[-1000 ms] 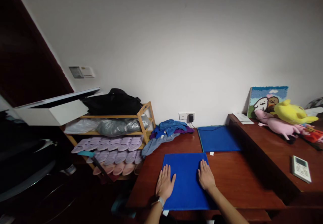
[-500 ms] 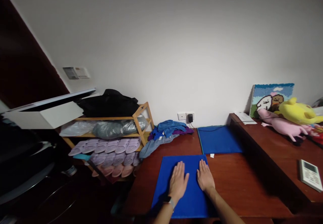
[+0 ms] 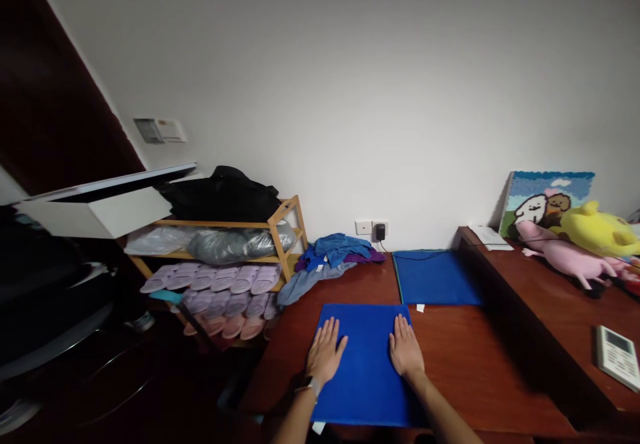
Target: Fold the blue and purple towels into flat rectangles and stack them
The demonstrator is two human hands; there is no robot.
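Observation:
A bright blue cloth [image 3: 363, 377] lies flat on the reddish-brown wooden table [image 3: 480, 364], close to its front edge. My left hand [image 3: 325, 352] rests flat on the cloth's left side, fingers stretched out, a watch on the wrist. On the right side of the cloth my right hand [image 3: 406, 349] lies palm down, its fingers straight and holding nothing. A small white tag sticks out at the cloth's lower left corner. Behind it, a second blue cloth [image 3: 437, 281] with a green edge lies near the wall.
Crumpled blue and purple cloths [image 3: 335, 254] lie at the table's back left. A wooden rack [image 3: 277, 231] holds slippers [image 3: 240, 281] and a black bag [image 3: 225, 194]. On the raised desk at right are a white calculator [image 3: 617, 357], plush toys [image 3: 570, 257] and a picture [image 3: 545, 194].
My left hand has slid left across the blue cloth, from near its middle to its left edge. My right hand stays about where it was. The view has shifted slightly.

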